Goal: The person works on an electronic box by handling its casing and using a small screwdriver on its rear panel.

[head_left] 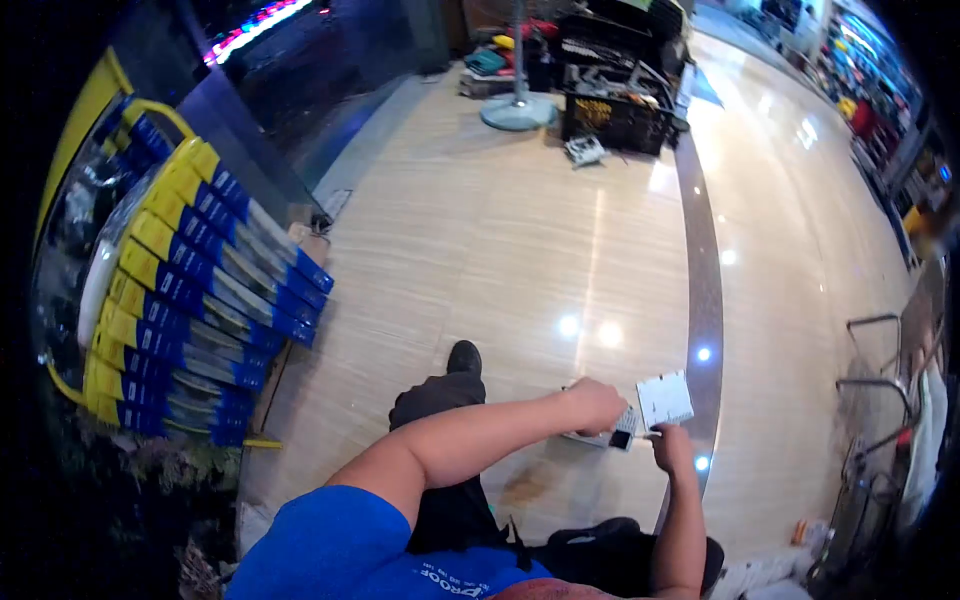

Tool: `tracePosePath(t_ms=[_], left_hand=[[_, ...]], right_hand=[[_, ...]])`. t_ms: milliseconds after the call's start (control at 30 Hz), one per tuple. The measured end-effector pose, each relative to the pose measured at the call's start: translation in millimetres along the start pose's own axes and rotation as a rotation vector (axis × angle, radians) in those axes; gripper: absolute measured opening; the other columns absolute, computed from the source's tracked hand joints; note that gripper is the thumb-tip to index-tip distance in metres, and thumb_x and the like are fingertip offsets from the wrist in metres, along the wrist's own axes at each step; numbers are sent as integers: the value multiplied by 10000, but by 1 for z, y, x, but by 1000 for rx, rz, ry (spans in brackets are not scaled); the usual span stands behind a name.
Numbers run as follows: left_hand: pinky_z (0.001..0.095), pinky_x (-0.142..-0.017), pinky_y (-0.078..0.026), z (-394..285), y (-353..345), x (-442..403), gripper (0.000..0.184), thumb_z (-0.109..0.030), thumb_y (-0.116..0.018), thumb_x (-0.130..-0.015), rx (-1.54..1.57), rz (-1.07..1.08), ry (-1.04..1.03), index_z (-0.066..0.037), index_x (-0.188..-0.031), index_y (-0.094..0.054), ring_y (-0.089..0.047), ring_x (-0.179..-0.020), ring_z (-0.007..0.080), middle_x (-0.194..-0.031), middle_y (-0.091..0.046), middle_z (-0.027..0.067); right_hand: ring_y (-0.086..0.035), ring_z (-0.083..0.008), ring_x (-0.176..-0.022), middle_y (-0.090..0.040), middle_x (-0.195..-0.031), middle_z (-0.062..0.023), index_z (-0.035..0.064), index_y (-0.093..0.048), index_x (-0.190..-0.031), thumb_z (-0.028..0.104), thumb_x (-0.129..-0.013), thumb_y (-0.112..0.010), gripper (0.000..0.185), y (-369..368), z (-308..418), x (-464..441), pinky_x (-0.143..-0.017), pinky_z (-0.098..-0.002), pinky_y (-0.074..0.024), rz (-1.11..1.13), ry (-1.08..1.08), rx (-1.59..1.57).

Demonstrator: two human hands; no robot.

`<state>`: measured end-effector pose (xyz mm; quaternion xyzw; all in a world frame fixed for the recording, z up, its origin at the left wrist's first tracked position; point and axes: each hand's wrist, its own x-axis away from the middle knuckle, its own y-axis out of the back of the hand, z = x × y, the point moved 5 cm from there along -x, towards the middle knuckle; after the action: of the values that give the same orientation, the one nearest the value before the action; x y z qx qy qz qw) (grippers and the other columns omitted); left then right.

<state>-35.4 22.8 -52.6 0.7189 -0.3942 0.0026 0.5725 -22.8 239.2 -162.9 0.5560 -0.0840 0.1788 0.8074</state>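
Note:
My left hand (597,407) reaches across in front of me, fingers curled over a small light-coloured device (603,438) with a dark square at its corner. Much of the device is hidden under that hand. To the right, my right hand (673,447) is closed just below a flat white square panel (664,398). Something small and pale shows at its fingertips, too small to name. The panel lies beside the device, near a dark floor strip (703,280). Whether my right hand touches the panel, I cannot tell.
On the left stands a rack of yellow-and-blue boxes (190,300). Ahead are a round stand base (518,112), a black crate (618,115) full of parts, and a white piece (584,151) on the floor. Metal-framed items (875,385) stand at right.

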Motion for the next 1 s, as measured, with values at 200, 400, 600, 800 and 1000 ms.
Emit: tracePosePath(t_ms=[200, 400, 600, 800, 1000], left_hand=[[460, -783, -552, 6, -13, -9, 313, -297, -688, -839, -4, 12, -49, -60, -1039, -652, -672, -966, 345, -1012, -683, 182], [442, -764, -560, 5, -15, -11, 261, -232, -714, -822, 5, -39, -41, -45, -1003, -695, -694, -938, 309, -986, -711, 153], [444, -753, -559, 3, -9, -7, 252, -227, -718, -821, 2, 9, -34, -42, -989, -693, -694, -934, 310, -980, -710, 157], [448, -758, -557, 3, -8, -3, 280, -251, -715, -831, 0, -19, -42, -43, -1016, -684, -692, -947, 310, -992, -708, 157], [468, -788, -546, 4, -7, -2, 337, -311, -679, -864, 11, 43, -46, -43, -1062, -630, -672, -962, 354, -1031, -682, 183]], right_hand=[[-666, -391, -865, -684, -891, -215, 59, -733, -953, 155, -824, -633, 189, 0, -1, -2, -768, -456, -532, 15, 50, -56], [-666, -391, -853, -678, -883, -227, 45, -731, -940, 171, -829, -652, 185, -7, -6, -4, -749, -455, -530, 6, 61, -36], [-668, -385, -838, -689, -891, -210, 47, -742, -908, 233, -792, -732, 219, -7, -11, -8, -742, -445, -534, 48, -11, 25], [-681, -365, -818, -693, -865, -203, 51, -742, -914, 189, -807, -701, 179, -4, -7, -4, -732, -432, -538, 1, 29, -58], [-702, -319, -780, -701, -843, -205, 69, -735, -1002, 132, -801, -669, 221, -19, -21, -10, -707, -412, -546, 59, 52, -163]])
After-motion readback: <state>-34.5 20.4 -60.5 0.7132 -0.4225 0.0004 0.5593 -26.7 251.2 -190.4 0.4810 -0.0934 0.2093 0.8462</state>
